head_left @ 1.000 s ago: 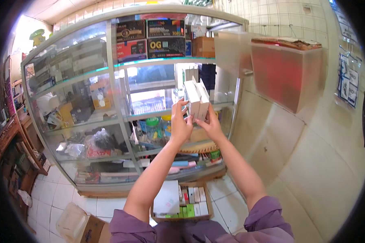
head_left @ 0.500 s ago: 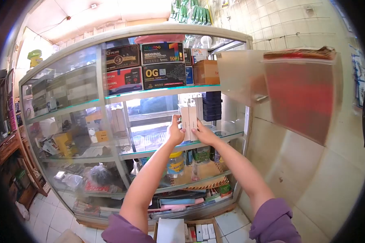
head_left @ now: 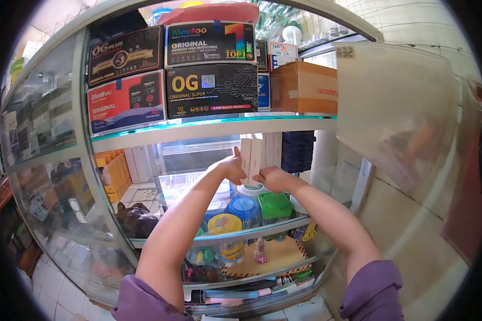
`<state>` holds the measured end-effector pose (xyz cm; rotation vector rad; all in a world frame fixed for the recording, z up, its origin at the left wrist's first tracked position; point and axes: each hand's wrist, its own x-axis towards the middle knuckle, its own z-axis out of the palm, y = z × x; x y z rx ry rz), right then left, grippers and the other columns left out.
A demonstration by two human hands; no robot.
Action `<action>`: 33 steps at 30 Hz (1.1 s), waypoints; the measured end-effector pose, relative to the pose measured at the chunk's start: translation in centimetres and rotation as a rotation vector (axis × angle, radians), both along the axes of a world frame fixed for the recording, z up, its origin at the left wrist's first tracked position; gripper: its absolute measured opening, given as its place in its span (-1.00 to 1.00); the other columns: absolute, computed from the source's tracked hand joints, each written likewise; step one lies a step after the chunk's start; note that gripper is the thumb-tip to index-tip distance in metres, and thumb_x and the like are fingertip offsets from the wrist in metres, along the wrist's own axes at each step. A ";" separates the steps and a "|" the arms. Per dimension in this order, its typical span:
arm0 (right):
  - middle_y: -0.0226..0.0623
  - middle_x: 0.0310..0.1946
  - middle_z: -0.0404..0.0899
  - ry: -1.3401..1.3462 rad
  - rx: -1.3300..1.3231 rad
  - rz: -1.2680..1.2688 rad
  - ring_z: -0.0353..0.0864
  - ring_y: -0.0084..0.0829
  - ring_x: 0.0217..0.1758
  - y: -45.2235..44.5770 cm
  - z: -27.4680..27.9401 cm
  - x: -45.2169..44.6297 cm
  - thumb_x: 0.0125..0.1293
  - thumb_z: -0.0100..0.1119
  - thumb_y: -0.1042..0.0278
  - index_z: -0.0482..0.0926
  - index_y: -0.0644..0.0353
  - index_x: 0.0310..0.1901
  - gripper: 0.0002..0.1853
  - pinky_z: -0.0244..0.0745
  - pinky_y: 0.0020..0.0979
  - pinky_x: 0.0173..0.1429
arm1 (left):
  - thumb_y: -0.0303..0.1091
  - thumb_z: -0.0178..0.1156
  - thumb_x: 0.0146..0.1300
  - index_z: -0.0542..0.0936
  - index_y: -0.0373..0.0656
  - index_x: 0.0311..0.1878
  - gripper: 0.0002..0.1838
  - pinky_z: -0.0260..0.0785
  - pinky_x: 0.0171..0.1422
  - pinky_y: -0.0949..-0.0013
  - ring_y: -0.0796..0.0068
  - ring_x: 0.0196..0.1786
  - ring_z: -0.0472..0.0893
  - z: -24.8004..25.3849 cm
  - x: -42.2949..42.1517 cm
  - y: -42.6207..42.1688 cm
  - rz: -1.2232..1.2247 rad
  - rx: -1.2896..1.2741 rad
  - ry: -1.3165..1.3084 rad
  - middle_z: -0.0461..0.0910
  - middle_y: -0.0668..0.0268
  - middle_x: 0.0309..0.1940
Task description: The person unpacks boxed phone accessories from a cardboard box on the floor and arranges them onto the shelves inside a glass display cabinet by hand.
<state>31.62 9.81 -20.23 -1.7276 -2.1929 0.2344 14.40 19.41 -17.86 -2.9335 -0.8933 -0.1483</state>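
Observation:
Both of my arms reach into a glass display cabinet at its middle shelf (head_left: 284, 230). Between my hands stand slim white boxes (head_left: 251, 155), upright and pressed side by side. My left hand (head_left: 233, 167) grips their left side, its thumb pointing up. On their right side, lower down, my right hand (head_left: 276, 178) closes with bent fingers. More white boxes (head_left: 273, 147) stand just behind to the right, next to a stack of dark blue-black items (head_left: 298, 151). What the held boxes contain is hidden.
Above are printed cartons, including a black OG box (head_left: 211, 91) and a brown cardboard box (head_left: 302, 88). Below the hands stand jars with blue (head_left: 243, 207), green (head_left: 275, 205) and yellow lids (head_left: 225, 223). A cabinet frame post (head_left: 83, 107) rises at left; a translucent panel (head_left: 396, 101) hangs at right.
My view has moved closer to the cabinet, and my hands have gone deeper over the middle shelf with the white boxes. The lidded jars below now show more fully.

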 end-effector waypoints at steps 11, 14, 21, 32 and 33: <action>0.05 -0.18 0.61 0.034 -0.198 -0.087 0.74 -0.20 -0.38 0.0 3.4 -1.8 0.48 -0.05 0.14 0.50 0.50 0.03 -0.54 0.71 -0.26 -0.44 | -0.39 0.39 0.13 0.44 -0.39 0.15 -0.45 0.66 -0.30 0.41 0.37 -0.30 0.74 1.6 -0.3 -0.6 0.326 -0.671 -0.574 0.65 0.04 -0.14; 0.06 -0.23 0.65 -0.046 -0.126 -0.087 0.73 -0.18 -0.38 -1.0 3.0 -2.2 0.46 -0.03 0.16 0.56 0.42 -0.02 -0.59 0.65 -0.21 -0.31 | -0.45 0.33 0.19 0.57 -0.29 0.03 -0.66 0.66 -0.32 0.39 0.31 -0.29 0.74 1.1 -1.7 -0.3 0.105 -0.690 -0.446 0.65 0.07 -0.15; 0.11 -0.25 0.65 -0.111 0.250 0.015 0.71 -0.10 -0.21 4.3 -1.0 0.8 0.34 0.08 0.22 0.60 0.36 -0.12 -0.68 0.58 -0.14 -0.07 | -0.35 0.29 0.25 0.59 -0.28 -0.01 -0.70 0.65 -0.38 0.38 0.25 -0.32 0.74 -0.2 -0.8 -0.4 0.127 -0.485 -0.565 0.63 0.05 -0.14; -0.12 -0.45 0.66 -0.076 0.586 -0.143 0.67 -0.06 -0.29 2.0 -0.8 -0.6 0.11 0.30 0.18 0.65 0.17 -0.38 -0.78 0.58 -0.13 -0.12 | -0.19 0.16 0.31 0.25 -0.41 0.07 -0.50 0.49 0.04 0.20 0.15 -0.05 0.67 -4.3 1.9 1.6 0.400 -0.156 -0.559 0.58 -0.15 -0.08; -0.12 -0.45 0.66 -0.075 0.589 -0.144 0.67 -0.06 -0.29 2.0 -1.0 -0.5 0.11 0.30 0.18 0.65 0.17 -0.38 -0.78 0.58 -0.13 -0.12 | -0.16 0.19 0.28 0.26 -0.42 0.08 -0.45 0.46 0.12 0.17 0.08 0.03 0.64 -4.4 2.0 1.2 0.423 -0.099 -0.575 0.58 -0.18 -0.07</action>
